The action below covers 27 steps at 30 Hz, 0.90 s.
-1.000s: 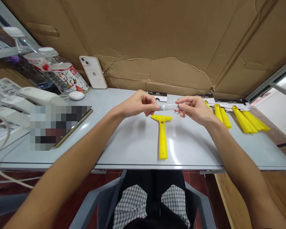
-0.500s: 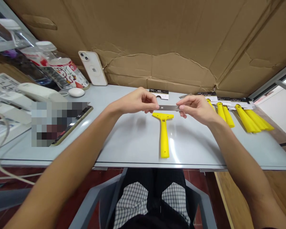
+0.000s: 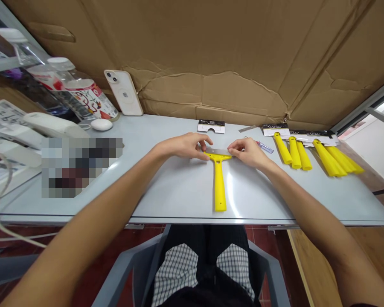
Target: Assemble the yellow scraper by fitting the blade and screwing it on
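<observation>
A yellow scraper handle (image 3: 220, 187) lies on the desk in front of me, its wide head pointing away. Along that head rests a thin grey metal blade (image 3: 218, 151). My left hand (image 3: 190, 146) is at the blade's left end, index finger raised apart from the thumb, the thumb tip at the head's left corner. The fingers of my right hand (image 3: 248, 152) are closed on the blade's right end, partly covering it. How firmly the blade sits on the head, I cannot tell.
Beyond my hands are a black-and-white card (image 3: 211, 126), another blade (image 3: 247, 128) and a slim screwdriver-like tool (image 3: 265, 147). Several yellow handles (image 3: 331, 160) with cards lie at right. A phone (image 3: 124, 93) leans on cardboard; bottles (image 3: 91, 100) and a white oval object (image 3: 101, 124) are left.
The blade has come down from above the scraper onto its head. My left hand's pinch has loosened and its index finger is lifted; my right hand moved slightly lower, uncovering the slim tool.
</observation>
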Motion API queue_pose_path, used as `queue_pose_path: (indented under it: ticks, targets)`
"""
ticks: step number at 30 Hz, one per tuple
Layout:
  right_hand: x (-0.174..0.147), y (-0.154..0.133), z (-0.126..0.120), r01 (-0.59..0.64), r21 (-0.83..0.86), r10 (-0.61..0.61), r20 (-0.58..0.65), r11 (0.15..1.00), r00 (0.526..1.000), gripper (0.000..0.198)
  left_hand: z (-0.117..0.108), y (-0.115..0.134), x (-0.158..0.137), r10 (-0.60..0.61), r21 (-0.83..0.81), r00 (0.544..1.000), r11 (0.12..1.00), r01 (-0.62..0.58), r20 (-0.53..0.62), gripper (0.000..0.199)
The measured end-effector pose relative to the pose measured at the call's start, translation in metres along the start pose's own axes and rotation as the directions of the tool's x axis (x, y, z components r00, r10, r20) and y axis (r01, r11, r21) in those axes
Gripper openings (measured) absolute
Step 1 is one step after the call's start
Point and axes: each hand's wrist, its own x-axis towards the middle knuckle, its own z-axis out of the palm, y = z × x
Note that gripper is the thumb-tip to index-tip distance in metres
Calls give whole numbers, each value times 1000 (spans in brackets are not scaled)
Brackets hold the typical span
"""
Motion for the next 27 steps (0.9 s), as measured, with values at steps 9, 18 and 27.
queue_pose_path:
  ticks: [9, 18, 27]
  targets:
    - [-2, -4, 1, -76, 101, 72, 38, 992, 997, 6, 5, -1, 5, 28, 8, 998, 1000, -29, 54, 38]
    - [-4, -8, -1, -204, 273, 196, 58, 940, 979, 8, 3, 9, -2, 21, -320, 998, 947, -41, -66, 63]
    - [-2, -9, -9, -205, 320, 188, 83, 925, 979, 15, 11, 9, 5, -2, -485, 975, 868, -108, -220, 63]
